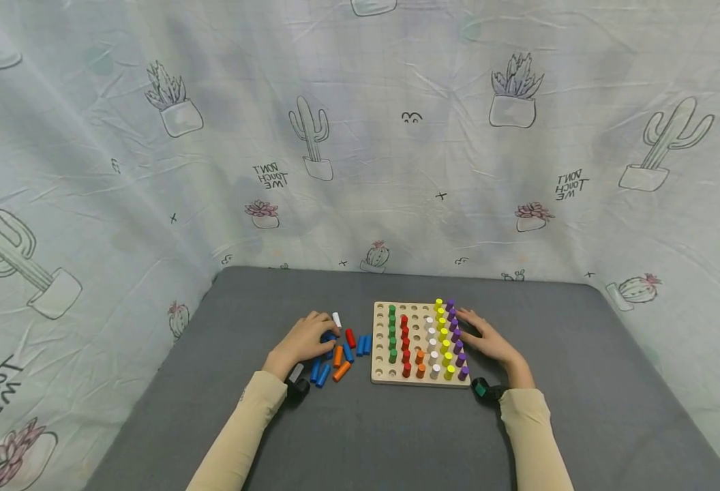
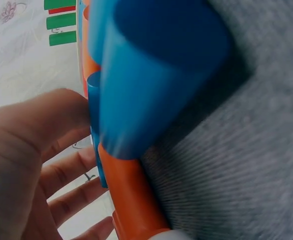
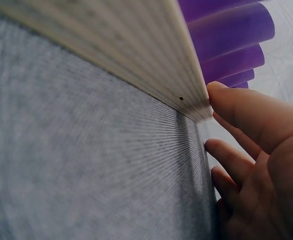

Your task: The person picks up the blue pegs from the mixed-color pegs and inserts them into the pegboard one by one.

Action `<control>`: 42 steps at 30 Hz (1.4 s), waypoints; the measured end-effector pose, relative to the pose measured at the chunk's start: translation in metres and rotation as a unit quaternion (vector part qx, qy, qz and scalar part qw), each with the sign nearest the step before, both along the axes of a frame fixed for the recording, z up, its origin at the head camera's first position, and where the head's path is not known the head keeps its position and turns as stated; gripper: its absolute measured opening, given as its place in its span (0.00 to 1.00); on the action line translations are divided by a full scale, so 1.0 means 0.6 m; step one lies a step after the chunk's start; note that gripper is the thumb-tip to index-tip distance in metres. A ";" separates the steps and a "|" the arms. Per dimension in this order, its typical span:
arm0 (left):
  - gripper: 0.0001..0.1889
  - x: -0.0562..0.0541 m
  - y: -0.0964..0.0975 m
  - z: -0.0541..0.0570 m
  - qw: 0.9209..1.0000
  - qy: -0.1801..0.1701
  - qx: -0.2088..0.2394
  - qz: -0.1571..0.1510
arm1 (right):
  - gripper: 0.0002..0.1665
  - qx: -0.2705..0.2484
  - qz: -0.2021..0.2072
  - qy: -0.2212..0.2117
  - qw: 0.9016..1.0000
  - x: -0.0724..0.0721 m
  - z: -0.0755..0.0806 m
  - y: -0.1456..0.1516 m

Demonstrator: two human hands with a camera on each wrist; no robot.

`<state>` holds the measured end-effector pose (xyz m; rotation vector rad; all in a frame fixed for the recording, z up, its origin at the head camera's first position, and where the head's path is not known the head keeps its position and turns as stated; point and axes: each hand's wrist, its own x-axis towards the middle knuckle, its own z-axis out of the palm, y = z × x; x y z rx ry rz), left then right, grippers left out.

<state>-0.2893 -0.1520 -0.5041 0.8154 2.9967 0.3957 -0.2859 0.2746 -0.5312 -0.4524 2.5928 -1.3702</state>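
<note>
My left hand (image 1: 307,337) reaches over a group of loose pegs, its thumb and fingertips around a blue peg (image 1: 328,337). In the left wrist view the thumb (image 2: 61,112) is right at the edge of a blue peg (image 2: 95,127), while the other fingers spread behind it, their tips partly hidden. Flat on the table lies a wooden pegboard (image 1: 380,379) with pegs standing in columns. My right hand (image 1: 489,341) rests beside its right edge, thumb tip against the board's side (image 3: 186,107) below the purple pegs (image 3: 231,35), fingers extended.
Around the left hand lie more blue pegs (image 1: 323,375), orange pegs (image 1: 341,371), a red peg (image 1: 350,338) and a white peg (image 1: 337,319). The board carries green, red, orange, white, yellow and purple pegs. Behind the grey table (image 1: 348,436) hangs a cactus-print cloth (image 1: 384,157).
</note>
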 end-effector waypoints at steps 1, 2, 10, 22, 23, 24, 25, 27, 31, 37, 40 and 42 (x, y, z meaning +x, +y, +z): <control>0.09 -0.001 0.001 0.000 1.000 -0.002 0.000 0.002 | 0.34 0.001 0.002 0.002 1.000 0.000 0.000 0.000; 0.08 -0.002 0.002 0.000 1.000 -0.001 -0.001 0.003 | 0.34 0.002 0.002 0.003 1.000 0.000 -0.001 0.001; 0.08 -0.007 0.003 0.000 1.000 0.002 -0.010 0.003 | 0.33 0.005 0.005 0.005 1.000 0.009 0.012 -0.005; 0.07 -0.003 0.000 0.011 0.998 0.038 0.040 0.009 | 0.33 -0.005 0.019 -0.009 1.000 0.032 0.062 -0.024; 0.07 -0.003 0.000 0.013 0.998 0.039 0.043 0.010 | 0.33 -0.007 0.018 -0.009 1.000 0.033 0.062 -0.024; 0.06 -0.003 0.000 0.014 0.998 0.040 0.046 0.011 | 0.33 -0.008 0.018 -0.009 1.000 0.033 0.062 -0.024; 0.06 -0.002 0.000 0.015 0.998 0.040 0.048 0.011 | 0.33 -0.008 0.018 -0.008 1.000 0.033 0.061 -0.024; 0.06 -0.001 0.001 0.018 0.998 0.039 0.057 0.009 | 0.33 -0.007 0.017 -0.006 1.000 0.034 0.060 -0.023; 0.06 0.003 0.001 0.022 0.997 0.039 0.071 0.008 | 0.32 -0.006 0.017 -0.004 1.000 0.033 0.056 -0.024; 0.05 0.004 0.003 0.022 0.994 0.042 0.097 0.026 | 0.32 -0.008 0.018 -0.002 1.000 0.032 0.053 -0.023; 0.06 0.004 0.006 0.021 0.991 0.049 0.121 0.029 | 0.32 -0.014 0.021 -0.001 1.000 0.032 0.054 -0.022; 0.07 0.004 0.008 0.022 0.989 0.052 0.135 0.027 | 0.32 -0.017 0.024 0.001 1.000 0.031 0.055 -0.022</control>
